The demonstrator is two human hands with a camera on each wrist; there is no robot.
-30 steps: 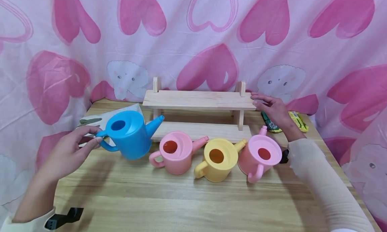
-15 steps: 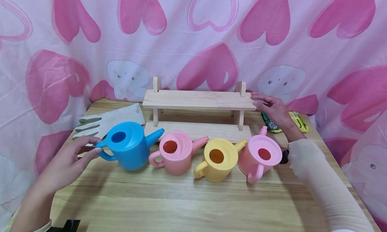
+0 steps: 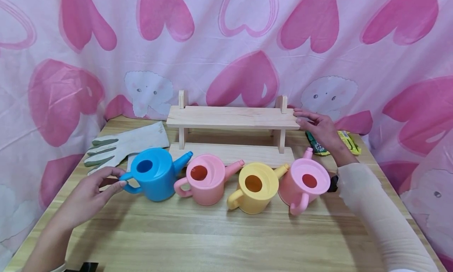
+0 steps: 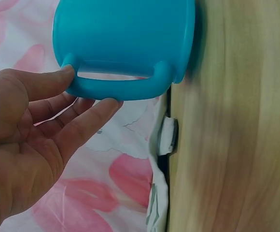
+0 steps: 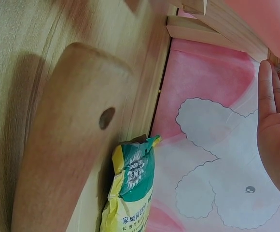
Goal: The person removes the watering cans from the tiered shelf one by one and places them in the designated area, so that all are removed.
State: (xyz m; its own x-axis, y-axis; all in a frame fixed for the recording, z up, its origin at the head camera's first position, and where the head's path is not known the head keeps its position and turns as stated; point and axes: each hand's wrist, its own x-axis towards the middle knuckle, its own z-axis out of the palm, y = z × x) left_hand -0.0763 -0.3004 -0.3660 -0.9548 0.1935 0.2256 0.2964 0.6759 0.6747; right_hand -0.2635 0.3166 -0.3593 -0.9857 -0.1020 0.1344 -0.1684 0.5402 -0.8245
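Note:
My left hand [image 3: 85, 197] pinches the handle of a blue watering can [image 3: 157, 181] between thumb and fingers. In the left wrist view, thumb and a fingertip sit on the blue handle [image 4: 120, 89], and the can's base is right at the table top. Beside it stand a pink watering can [image 3: 209, 189], a yellow watering can [image 3: 260, 197] and a second pink watering can [image 3: 301, 185], in a row. My right hand [image 3: 318, 128] touches the right end of a two-tier wooden shelf [image 3: 230, 116], its fingers [image 5: 266, 92] fairly straight in the right wrist view.
White work gloves [image 3: 131, 142] with green-tinted fingers lie at the left, behind the blue can. A green packet [image 3: 316, 144] and a yellow packet [image 3: 350, 142] lie near my right wrist. A pink heart-print curtain [image 3: 244, 39] hangs behind the wooden table [image 3: 212, 240].
My left hand has lowered the blue watering can toward the table, then shifted it slightly right, closer to the first pink can. The gloves show more. My right hand has stayed at the shelf.

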